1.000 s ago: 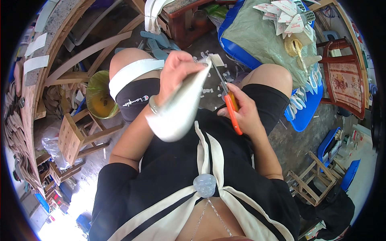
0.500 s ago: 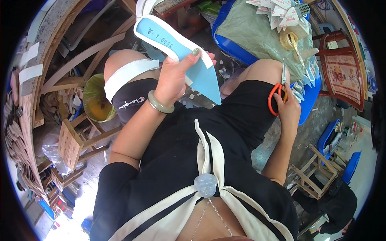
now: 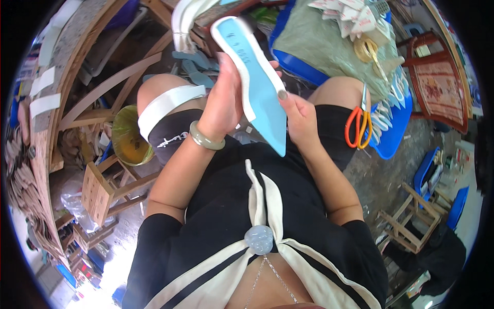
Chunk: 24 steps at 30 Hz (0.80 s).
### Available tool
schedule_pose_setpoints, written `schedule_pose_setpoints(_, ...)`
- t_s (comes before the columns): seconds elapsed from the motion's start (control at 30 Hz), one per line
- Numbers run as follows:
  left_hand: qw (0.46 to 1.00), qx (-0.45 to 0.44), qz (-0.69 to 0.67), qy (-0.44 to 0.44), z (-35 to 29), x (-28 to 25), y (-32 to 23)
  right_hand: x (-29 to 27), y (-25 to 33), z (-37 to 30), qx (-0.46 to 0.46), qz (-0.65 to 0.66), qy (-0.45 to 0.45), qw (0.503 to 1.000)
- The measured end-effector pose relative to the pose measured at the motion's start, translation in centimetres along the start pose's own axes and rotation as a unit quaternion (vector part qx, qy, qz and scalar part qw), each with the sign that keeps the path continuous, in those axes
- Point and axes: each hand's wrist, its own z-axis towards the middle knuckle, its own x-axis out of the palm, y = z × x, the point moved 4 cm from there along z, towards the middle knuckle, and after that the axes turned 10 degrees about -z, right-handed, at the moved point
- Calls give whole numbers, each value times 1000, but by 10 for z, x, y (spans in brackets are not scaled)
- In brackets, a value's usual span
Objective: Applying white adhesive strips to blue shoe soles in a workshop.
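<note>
- A pointed blue sole piece (image 3: 254,85) is held up above the lap, between the knees, its pointed end turned toward the body and its rounded end away.
- Its rounded end and part of its sides are edged by a white strip (image 3: 247,107); the pointed end is left bare.
- The left hand (image 3: 226,100) is wrapped round the sole piece from its left edge, with fingertips seen past the right edge.
- The right hand (image 3: 302,121) is closed on the right edge, its thumb laid there near mid-length; its fingers are mostly hidden.
- Orange-handled scissors (image 3: 360,129) are laid at the outer edge of the right thigh, blades pointed away from the body.
- A broad white band (image 3: 170,101) is draped across the left thigh, just behind the knee.
- At the far right corner of a blue tub (image 3: 296,64), white pointed pieces (image 3: 350,20) are heaped on a grey-green sheet (image 3: 324,46), with a tape roll (image 3: 364,49) set beside them.
- Pale-blue pieces (image 3: 198,72) are seen on the floor beyond the left knee.
</note>
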Motion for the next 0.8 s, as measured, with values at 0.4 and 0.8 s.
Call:
schedule_pose_setpoints(0.4, 914, -174, 326, 170, 1, 1, -49, -21, 115, 85, -148, -247, 154, 945)
schedule_pose_setpoints(0.8, 889, -283, 293, 209, -3, 14, -42, -16, 141, 97, -345, -383, 294, 805)
